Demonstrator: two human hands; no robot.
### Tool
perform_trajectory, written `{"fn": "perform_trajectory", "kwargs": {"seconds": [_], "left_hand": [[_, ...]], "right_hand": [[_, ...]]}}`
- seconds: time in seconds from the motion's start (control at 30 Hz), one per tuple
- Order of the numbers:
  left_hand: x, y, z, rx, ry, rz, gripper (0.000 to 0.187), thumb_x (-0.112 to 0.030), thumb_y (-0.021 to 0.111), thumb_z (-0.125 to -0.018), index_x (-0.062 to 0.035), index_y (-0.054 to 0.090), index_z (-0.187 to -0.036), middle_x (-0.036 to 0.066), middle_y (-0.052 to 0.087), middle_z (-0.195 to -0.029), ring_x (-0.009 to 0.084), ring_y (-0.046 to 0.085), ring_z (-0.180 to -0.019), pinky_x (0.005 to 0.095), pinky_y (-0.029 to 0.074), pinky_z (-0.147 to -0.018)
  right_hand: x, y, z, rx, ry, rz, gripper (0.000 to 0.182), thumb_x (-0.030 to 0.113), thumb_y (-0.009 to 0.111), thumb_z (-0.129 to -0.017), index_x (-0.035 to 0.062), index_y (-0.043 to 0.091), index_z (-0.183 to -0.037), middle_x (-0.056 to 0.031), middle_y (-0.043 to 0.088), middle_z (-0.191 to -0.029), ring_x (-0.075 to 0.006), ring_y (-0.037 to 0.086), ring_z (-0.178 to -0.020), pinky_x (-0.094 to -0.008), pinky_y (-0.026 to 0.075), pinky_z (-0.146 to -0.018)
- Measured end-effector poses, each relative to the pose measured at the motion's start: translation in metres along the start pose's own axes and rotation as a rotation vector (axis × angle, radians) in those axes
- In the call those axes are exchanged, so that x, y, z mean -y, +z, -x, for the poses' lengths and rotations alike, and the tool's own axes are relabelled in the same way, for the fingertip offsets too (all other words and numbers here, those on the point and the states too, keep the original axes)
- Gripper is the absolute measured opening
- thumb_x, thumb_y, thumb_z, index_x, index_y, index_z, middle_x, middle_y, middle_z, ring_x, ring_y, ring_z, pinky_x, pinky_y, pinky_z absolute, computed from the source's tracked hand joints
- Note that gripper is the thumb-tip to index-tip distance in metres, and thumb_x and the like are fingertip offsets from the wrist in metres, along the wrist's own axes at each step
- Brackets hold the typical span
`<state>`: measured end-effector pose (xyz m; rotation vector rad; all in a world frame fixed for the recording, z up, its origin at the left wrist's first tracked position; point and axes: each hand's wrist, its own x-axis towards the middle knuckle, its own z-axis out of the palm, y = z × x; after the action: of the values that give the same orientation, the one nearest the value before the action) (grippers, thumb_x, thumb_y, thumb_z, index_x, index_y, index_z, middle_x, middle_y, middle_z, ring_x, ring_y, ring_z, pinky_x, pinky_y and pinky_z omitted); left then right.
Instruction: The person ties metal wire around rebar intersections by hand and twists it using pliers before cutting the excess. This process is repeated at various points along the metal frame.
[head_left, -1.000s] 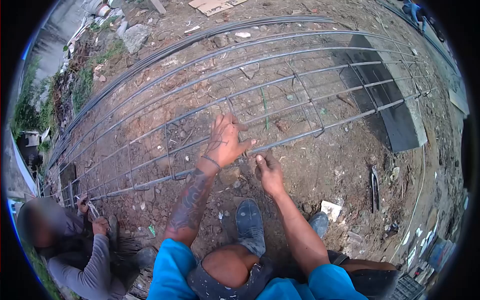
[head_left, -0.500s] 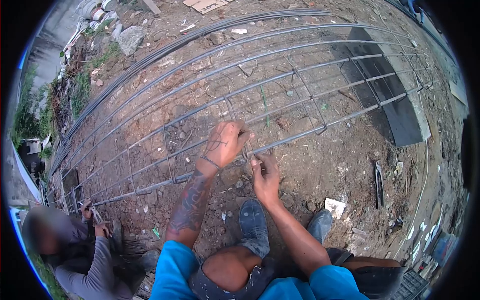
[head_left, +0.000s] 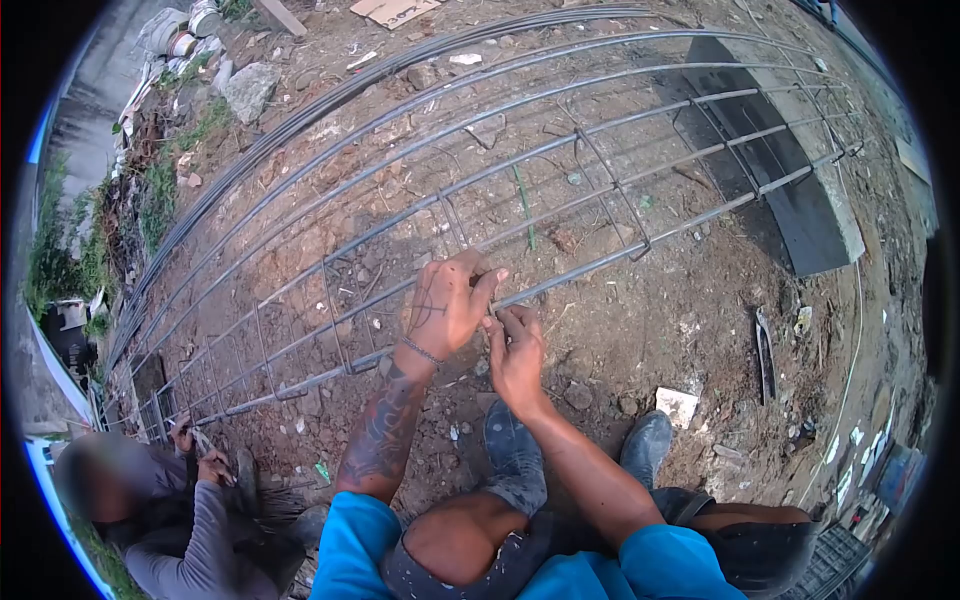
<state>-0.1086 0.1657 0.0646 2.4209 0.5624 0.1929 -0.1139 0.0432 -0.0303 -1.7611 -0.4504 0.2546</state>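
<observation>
Head view, lower centre: person squats, boots (head_left: 512, 448) on dirt, probably to get both hands low over the bars. Mid-frame, right hand (head_left: 517, 358): thumb and forefinger drawn close at the near bar (head_left: 700, 216); can't tell if they meet or pinch something small. Left hand (head_left: 445, 305) just beside it, fingers curled in by a bent hoop (head_left: 457, 222), likely steadying the joint; grip contents hidden, closure can't be told. Bars and hoops make a long cage across the frame. Lower left: another person (head_left: 205, 540), both hands at the cage's left end. Right: long-handled tool (head_left: 765, 355) on dirt, unheld, perhaps put there for reach. Beyond it, dark board (head_left: 775, 160) lies under the cage's right end, maybe as support. Top: bundled rods (head_left: 560, 16) along the far side. Upper left: rock (head_left: 250, 88).
</observation>
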Motion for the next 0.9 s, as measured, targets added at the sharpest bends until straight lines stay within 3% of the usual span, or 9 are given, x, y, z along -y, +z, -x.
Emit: {"fn": "perform_trajectory", "kwargs": {"seconds": [0.27, 0.4, 0.53, 0.63, 0.7, 0.73, 0.77, 0.83, 0.9], "left_hand": [[0.000, 0.030, 0.069, -0.364, -0.002, 0.099, 0.011, -0.011, 0.065, -0.086, -0.0007, 0.063, -0.085, 0.014, 0.069, -0.085, 0.0288, 0.067, -0.071, 0.0364, 0.052, -0.062], [0.014, 0.063, 0.101, -0.512, -0.239, 0.174, 0.011, -0.011, 0.066, -0.088, -0.0003, 0.063, -0.086, 0.014, 0.068, -0.082, 0.0276, 0.067, -0.073, 0.0353, 0.050, -0.066], [0.020, 0.075, 0.104, -0.585, -0.179, 0.200, 0.011, -0.010, 0.066, -0.088, 0.0001, 0.063, -0.087, 0.015, 0.068, -0.080, 0.0275, 0.066, -0.070, 0.0353, 0.049, -0.065], [0.014, 0.052, 0.098, -0.388, -0.252, 0.181, 0.014, -0.013, 0.062, -0.090, 0.0017, 0.063, -0.088, 0.015, 0.067, -0.077, 0.0261, 0.065, -0.067, 0.0351, 0.049, -0.064], [0.008, 0.030, 0.085, -0.246, -0.286, 0.250, 0.026, -0.024, 0.057, -0.093, 0.0012, 0.061, -0.088, 0.019, 0.061, -0.074, 0.0361, 0.061, -0.065, 0.0425, 0.046, -0.059], [0.020, 0.026, 0.079, -0.211, -0.217, 0.172, 0.039, -0.031, 0.051, -0.096, 0.0042, 0.063, -0.085, 0.016, 0.065, -0.071, 0.0254, 0.065, -0.064, 0.0353, 0.049, -0.061], [0.026, 0.022, 0.070, -0.211, -0.215, 0.174, 0.039, -0.031, 0.051, -0.096, 0.0042, 0.063, -0.085, 0.016, 0.065, -0.071, 0.0254, 0.065, -0.064, 0.0353, 0.049, -0.061], [0.021, 0.003, 0.044, 0.057, -0.323, 0.167, 0.045, -0.036, 0.051, -0.096, 0.0045, 0.064, -0.080, 0.018, 0.064, -0.069, 0.0304, 0.064, -0.063, 0.0380, 0.049, -0.061], [0.007, -0.006, 0.027, 0.121, -0.230, -0.107, 0.043, -0.038, 0.058, -0.090, 0.0021, 0.066, -0.076, 0.020, 0.063, -0.068, 0.0354, 0.063, -0.063, 0.0414, 0.049, -0.060]], "right_hand": [[-0.004, 0.007, 0.000, -0.062, -0.013, -0.030, 0.015, 0.006, 0.060, -0.087, -0.0055, 0.064, -0.097, -0.0192, 0.061, -0.094, -0.0351, 0.061, -0.083, -0.0408, 0.048, -0.074], [-0.007, 0.009, -0.001, -0.086, -0.005, -0.008, 0.014, 0.007, 0.061, -0.087, -0.0058, 0.064, -0.093, -0.0187, 0.062, -0.091, -0.0348, 0.061, -0.081, -0.0403, 0.048, -0.073], [-0.010, 0.006, -0.002, -0.058, -0.042, 0.030, 0.014, 0.007, 0.062, -0.086, -0.0059, 0.064, -0.092, -0.0180, 0.062, -0.090, -0.0338, 0.062, -0.081, -0.0393, 0.048, -0.073], [-0.009, 0.007, -0.003, -0.053, -0.012, 0.033, 0.012, 0.006, 0.061, -0.087, -0.0052, 0.064, -0.091, -0.0174, 0.062, -0.090, -0.0335, 0.061, -0.080, -0.0387, 0.047, -0.073], [-0.007, 0.007, -0.002, -0.043, -0.018, 0.027, 0.011, 0.006, 0.061, -0.087, -0.0048, 0.064, -0.091, -0.0172, 0.062, -0.089, -0.0334, 0.061, -0.080, -0.0384, 0.047, -0.072], [-0.006, 0.006, -0.002, -0.035, -0.025, 0.021, 0.010, 0.005, 0.060, -0.087, -0.0044, 0.064, -0.090, -0.0169, 0.062, -0.089, -0.0333, 0.061, -0.080, -0.0382, 0.047, -0.072], [-0.007, 0.006, -0.002, -0.037, -0.026, 0.022, 0.010, 0.005, 0.060, -0.087, -0.0044, 0.064, -0.090, -0.0169, 0.062, -0.089, -0.0333, 0.061, -0.080, -0.0382, 0.047, -0.072], [-0.007, 0.006, -0.002, -0.041, -0.042, 0.033, 0.010, 0.004, 0.060, -0.087, -0.0040, 0.064, -0.091, -0.0170, 0.061, -0.089, -0.0333, 0.061, -0.080, -0.0386, 0.047, -0.071], [-0.009, 0.004, -0.001, -0.014, -0.026, 0.043, 0.011, 0.004, 0.060, -0.087, -0.0044, 0.064, -0.094, -0.0179, 0.061, -0.092, -0.0341, 0.061, -0.082, -0.0398, 0.048, -0.073]]}}
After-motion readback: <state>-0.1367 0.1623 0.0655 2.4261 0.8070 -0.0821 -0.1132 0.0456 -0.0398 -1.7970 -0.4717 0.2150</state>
